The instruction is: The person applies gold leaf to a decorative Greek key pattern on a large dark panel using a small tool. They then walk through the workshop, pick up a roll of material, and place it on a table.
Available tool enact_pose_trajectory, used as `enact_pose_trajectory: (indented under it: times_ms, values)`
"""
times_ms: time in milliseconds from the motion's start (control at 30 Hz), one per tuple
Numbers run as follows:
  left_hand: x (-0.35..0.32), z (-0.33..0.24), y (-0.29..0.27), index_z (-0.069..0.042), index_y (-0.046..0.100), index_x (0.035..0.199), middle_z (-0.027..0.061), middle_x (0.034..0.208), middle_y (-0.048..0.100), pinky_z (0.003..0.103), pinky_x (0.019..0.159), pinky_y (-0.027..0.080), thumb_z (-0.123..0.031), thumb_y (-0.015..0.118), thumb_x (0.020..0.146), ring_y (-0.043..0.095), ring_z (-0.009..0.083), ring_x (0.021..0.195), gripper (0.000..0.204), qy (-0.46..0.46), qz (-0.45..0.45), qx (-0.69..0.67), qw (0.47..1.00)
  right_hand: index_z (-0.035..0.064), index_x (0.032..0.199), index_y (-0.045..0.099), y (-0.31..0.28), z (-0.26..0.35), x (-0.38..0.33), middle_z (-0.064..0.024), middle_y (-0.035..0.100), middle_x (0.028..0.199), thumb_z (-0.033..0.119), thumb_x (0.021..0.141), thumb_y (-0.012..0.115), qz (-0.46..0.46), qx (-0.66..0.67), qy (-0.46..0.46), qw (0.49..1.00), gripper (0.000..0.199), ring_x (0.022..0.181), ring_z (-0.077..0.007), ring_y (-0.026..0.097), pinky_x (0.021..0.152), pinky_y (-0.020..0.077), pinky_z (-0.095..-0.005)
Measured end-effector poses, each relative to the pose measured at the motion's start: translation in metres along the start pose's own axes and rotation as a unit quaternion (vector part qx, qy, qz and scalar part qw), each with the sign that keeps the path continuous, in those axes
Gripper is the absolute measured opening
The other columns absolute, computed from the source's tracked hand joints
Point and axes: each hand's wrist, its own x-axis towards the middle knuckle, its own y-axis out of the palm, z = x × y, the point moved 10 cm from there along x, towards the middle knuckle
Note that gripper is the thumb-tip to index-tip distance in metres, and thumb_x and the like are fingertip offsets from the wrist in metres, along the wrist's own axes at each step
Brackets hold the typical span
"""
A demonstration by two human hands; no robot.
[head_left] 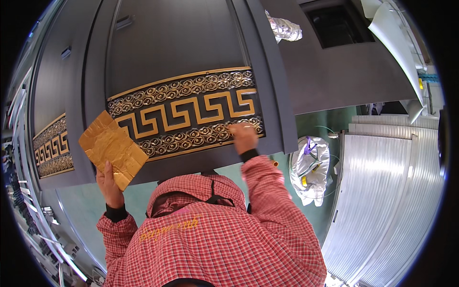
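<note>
While left hand (pixel 109 184) grips gold sheet (pixel 112 148), plastic bag (pixel 310 167) lies beside door panel (pixel 186 43).

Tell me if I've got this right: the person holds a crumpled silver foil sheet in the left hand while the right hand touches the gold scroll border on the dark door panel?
Not quite. In the head view, the crumpled foil sheet in the left hand is gold, not silver. The right hand does touch the gold scroll border on the dark door panel.

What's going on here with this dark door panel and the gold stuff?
A person in a red checked shirt leans over a large dark panel lying flat. The left hand holds up a crumpled sheet of gold foil. The right hand presses on the lower scroll border of the panel's gold key-pattern band. A white plastic bag lies on the green floor.
</note>
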Motion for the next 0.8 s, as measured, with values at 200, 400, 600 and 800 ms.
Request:
enact_pose_trajectory:
  times_ms: [200,400,600,800]
  values:
    - [0.003,0.005,-0.016,0.001,0.040,0.123,0.0096,0.112,0.055,0.026,0.079,0.048,-0.015,0.044,0.093,0.058,0.0159,0.094,0.034,-0.004,-0.014,0.000,1.000,0.0128,0.080,0.062,0.004,-0.004,-0.010,-0.0061,0.060,0.082,0.000,0.073,0.054,0.029,-0.031,0.001,0.999,0.016,0.079,-0.0255,0.057,0.068,0.0481,-0.0371]
    - [0.009,0.001,-0.026,0.001,0.041,0.121,0.0095,0.111,0.055,0.026,0.078,0.048,-0.015,0.044,0.093,0.058,0.0157,0.092,0.033,-0.001,-0.010,0.005,1.000,0.0130,0.078,0.061,0.027,0.081,-0.027,-0.0055,0.058,0.079,0.001,0.074,0.054,0.059,0.118,-0.105,0.986,0.015,0.083,-0.0249,0.056,0.072,0.0476,-0.0359]
    - [0.007,0.004,-0.052,0.001,0.041,0.120,0.0092,0.108,0.056,0.026,0.076,0.049,-0.015,0.043,0.093,0.059,0.0154,0.090,0.031,0.000,-0.032,-0.009,0.999,0.0122,0.075,0.060,-0.006,-0.015,-0.008,-0.0039,0.059,0.082,-0.003,0.072,0.054,0.062,-0.037,-0.016,0.997,0.016,0.084,-0.0238,0.055,0.068,0.0487,-0.0337]
    - [0.014,0.001,-0.053,0.001,0.041,0.120,0.0093,0.108,0.056,0.026,0.076,0.049,-0.015,0.043,0.093,0.059,0.0153,0.091,0.031,-0.018,-0.001,-0.003,1.000,0.0120,0.078,0.059,0.042,0.090,-0.026,-0.0050,0.060,0.085,0.000,0.072,0.053,0.097,0.095,-0.114,0.984,0.014,0.088,-0.0254,0.055,0.070,0.0483,-0.0352]
